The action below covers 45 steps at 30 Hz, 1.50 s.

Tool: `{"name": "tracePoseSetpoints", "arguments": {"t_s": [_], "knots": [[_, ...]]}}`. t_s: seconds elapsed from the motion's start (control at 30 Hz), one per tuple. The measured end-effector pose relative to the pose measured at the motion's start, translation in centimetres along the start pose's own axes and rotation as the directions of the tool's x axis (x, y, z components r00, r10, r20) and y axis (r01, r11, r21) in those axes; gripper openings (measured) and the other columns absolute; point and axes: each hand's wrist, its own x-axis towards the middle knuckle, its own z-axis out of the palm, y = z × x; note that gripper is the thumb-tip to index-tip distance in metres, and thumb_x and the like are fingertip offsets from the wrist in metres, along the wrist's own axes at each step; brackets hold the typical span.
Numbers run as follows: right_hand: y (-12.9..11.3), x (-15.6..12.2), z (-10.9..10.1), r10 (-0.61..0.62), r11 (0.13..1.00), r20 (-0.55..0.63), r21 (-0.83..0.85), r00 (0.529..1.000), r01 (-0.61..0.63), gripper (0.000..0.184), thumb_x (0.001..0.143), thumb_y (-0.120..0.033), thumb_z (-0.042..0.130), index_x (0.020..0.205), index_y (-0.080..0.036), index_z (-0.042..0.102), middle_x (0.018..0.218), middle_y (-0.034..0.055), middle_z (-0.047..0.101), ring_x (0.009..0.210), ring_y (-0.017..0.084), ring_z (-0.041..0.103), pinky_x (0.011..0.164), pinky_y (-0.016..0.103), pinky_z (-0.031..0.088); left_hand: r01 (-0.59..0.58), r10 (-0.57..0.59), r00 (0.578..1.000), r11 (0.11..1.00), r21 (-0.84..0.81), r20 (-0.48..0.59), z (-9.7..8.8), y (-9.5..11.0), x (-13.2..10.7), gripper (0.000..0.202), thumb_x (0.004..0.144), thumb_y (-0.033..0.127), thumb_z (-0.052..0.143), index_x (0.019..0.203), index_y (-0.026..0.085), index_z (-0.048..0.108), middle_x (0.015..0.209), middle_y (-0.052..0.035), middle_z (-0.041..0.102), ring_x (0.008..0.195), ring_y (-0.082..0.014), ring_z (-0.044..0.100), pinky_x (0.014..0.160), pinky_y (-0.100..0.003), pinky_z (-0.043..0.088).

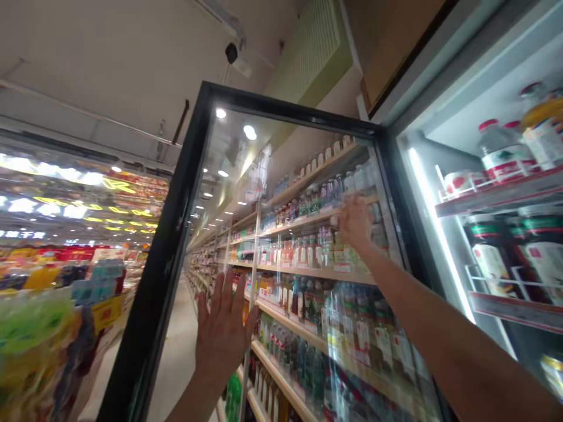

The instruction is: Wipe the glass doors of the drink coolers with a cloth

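A glass door (206, 123) with a black frame stands swung open from a lit fridge. In front of its lower left part, my left hand (224, 328) is raised with the fingers spread and the palm toward the glass. My right hand (354, 220) reaches up to the glass nearer the hinge side; it is blurred, its fingers look stretched out, and it holds nothing that I can see. Whether either palm presses on the pane I cannot tell. Through the pane show long shelves (281, 316) packed with bottles.
Inside the fridge on the right, red-capped bottles (501, 149) stand on an upper rack above dark bottles with green-banded tops (490, 252). Stacked goods (35, 334) line the left of the aisle floor (176, 351). A camera (237, 58) hangs from the ceiling.
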Motion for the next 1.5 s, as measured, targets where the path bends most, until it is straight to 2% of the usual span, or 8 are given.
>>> {"name": "tracePoseSetpoints", "arguments": {"t_s": [0.17,0.3,0.43,0.6,0.83,1.13,1.33,1.5], "knots": [[-6.5,-2.1,1.3,-0.604,0.797,0.172,0.104,0.778,0.595,0.046,0.083,-0.027,0.045,0.129,-0.03,0.046,0.144,0.0005,0.038,0.135,0.02,0.027,0.11,0.046,0.021,-0.014,0.013,0.999,1.0,-0.011,-0.03,0.1,-0.2,0.0,0.065,0.087,0.032,0.043,0.144,0.02,0.013,0.146,-0.0139,0.028,0.136,-0.0285,0.024,0.108,-0.053,0.017],[-4.9,0.8,0.8,-0.146,0.989,0.086,-0.004,0.986,0.147,0.048,0.083,-0.023,0.038,0.131,-0.018,0.046,0.143,0.0111,0.037,0.133,0.029,0.03,0.104,0.057,0.024,-0.026,0.026,0.999,1.0,0.017,-0.029,0.0,-0.2,0.0,0.065,0.087,0.032,0.044,0.144,0.018,0.014,0.145,-0.0144,0.03,0.136,-0.0285,0.024,0.108,-0.052,0.017],[-7.3,1.7,1.7,-0.103,0.995,0.084,0.018,0.991,0.102,0.049,0.085,-0.024,0.037,0.132,-0.017,0.044,0.145,0.0113,0.034,0.134,0.031,0.027,0.104,0.057,0.025,-0.023,0.024,1.0,0.999,0.034,-0.007,0.2,-0.1,0.0,0.065,0.086,0.031,0.045,0.143,0.017,0.019,0.144,-0.016,0.032,0.135,-0.0296,0.024,0.108,-0.053,0.018],[-14.0,-1.9,2.9,-0.678,0.735,0.191,0.184,0.71,0.653,0.046,0.086,-0.026,0.04,0.132,-0.028,0.043,0.146,0.0,0.034,0.136,0.022,0.024,0.11,0.051,0.018,-0.033,0.033,0.999,0.999,-0.043,0.008,-0.3,-0.6,-0.2,0.06,0.087,0.028,0.045,0.141,0.017,0.023,0.143,-0.0151,0.035,0.136,-0.027,0.024,0.109,-0.05,0.018],[-17.6,-0.1,3.4,-0.353,0.927,0.145,0.19,0.924,0.324,0.047,0.087,-0.024,0.039,0.134,-0.019,0.042,0.147,0.0078,0.031,0.137,0.029,0.02,0.107,0.06,0.017,0.037,-0.057,0.995,0.972,-0.234,-0.08,-5.1,-5.4,-0.9,0.057,0.088,0.021,0.042,0.141,0.022,0.022,0.145,-0.01,0.03,0.135,-0.0219,0.026,0.111,-0.042,0.022],[-18.6,-19.9,1.1,-0.956,0.283,0.084,0.51,0.281,0.812,0.044,0.088,-0.03,0.041,0.131,-0.025,0.043,0.146,0.0013,0.034,0.139,0.019,0.018,0.112,0.047,0.018,0.062,-0.066,0.998,0.934,-0.351,0.001,-7.6,-7.2,-1.4,0.053,0.091,0.03,0.03,0.142,0.021,0.017,0.147,-0.013,0.025,0.134,-0.0255,0.028,0.107,-0.045,0.03],[-15.8,-18.9,1.5,-0.657,0.749,0.221,0.298,0.721,0.591,0.048,0.086,-0.026,0.043,0.134,-0.024,0.041,0.146,0.0052,0.034,0.139,0.026,0.018,0.111,0.055,0.004,0.018,0.03,0.994,0.912,-0.411,0.11,-7.7,-7.4,-3.7,0.053,0.091,0.034,0.032,0.141,0.02,0.019,0.146,-0.0134,0.027,0.134,-0.0244,0.028,0.107,-0.043,0.031],[-12.9,-27.5,-1.1,-0.898,0.435,0.131,0.395,0.42,0.809,0.043,0.087,-0.025,0.04,0.129,-0.029,0.046,0.144,-0.007,0.037,0.139,0.016,0.017,0.116,0.042,0.001,-0.004,0.072,0.974,0.952,-0.306,0.213,-6.0,-6.3,-7.0,0.057,0.091,0.029,0.036,0.143,0.022,0.014,0.148,-0.0128,0.023,0.137,-0.0233,0.021,0.108,-0.042,0.028]]}}
